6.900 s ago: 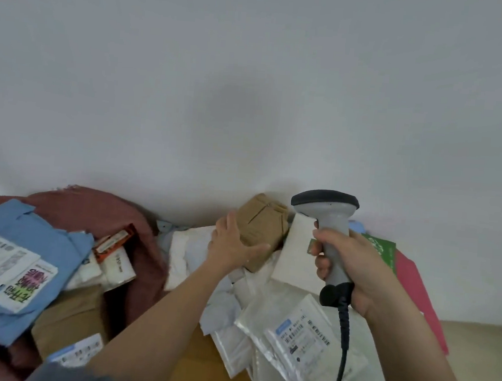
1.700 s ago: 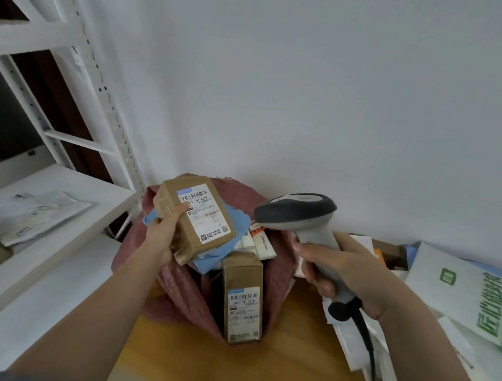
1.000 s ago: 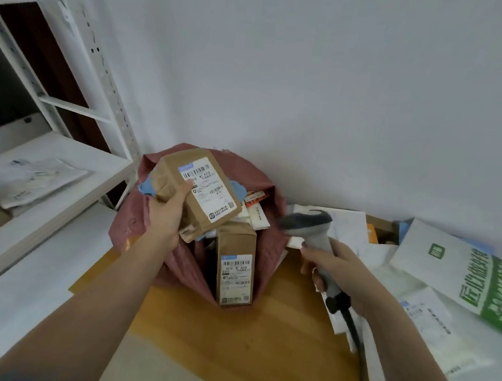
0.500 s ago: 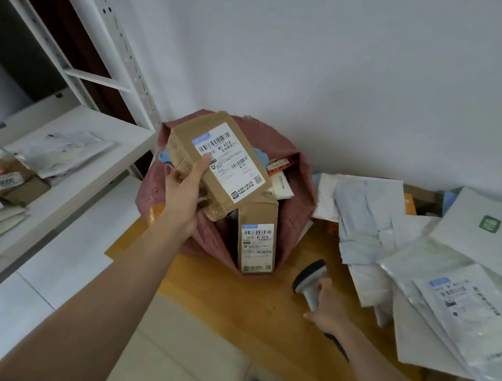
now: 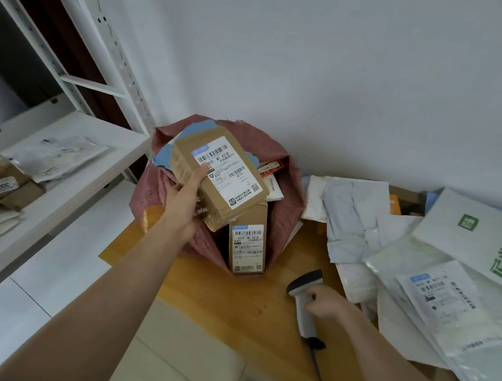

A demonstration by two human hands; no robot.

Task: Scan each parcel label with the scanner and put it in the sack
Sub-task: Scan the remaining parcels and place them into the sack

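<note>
My left hand [image 5: 184, 198] grips a brown cardboard parcel [image 5: 217, 178] with a white barcode label facing up, held over the open mouth of the pinkish-red sack [image 5: 285, 199]. Inside the sack stand another labelled brown box [image 5: 246, 247], a blue mailer [image 5: 162, 157] and small packets. My right hand [image 5: 328, 301] holds the grey scanner [image 5: 304, 302] by its handle, low over the wooden table [image 5: 235, 303], its cable trailing down.
A pile of white plastic mailers [image 5: 433, 295] and a white-and-green bag [image 5: 480, 238] covers the table's right side. White metal shelving [image 5: 66, 157] with more parcels stands at the left. White wall behind, tiled floor below.
The parcel has moved from the scanner to above the sack mouth. My right hand has dropped the scanner low toward the table. The view tilted downward.
</note>
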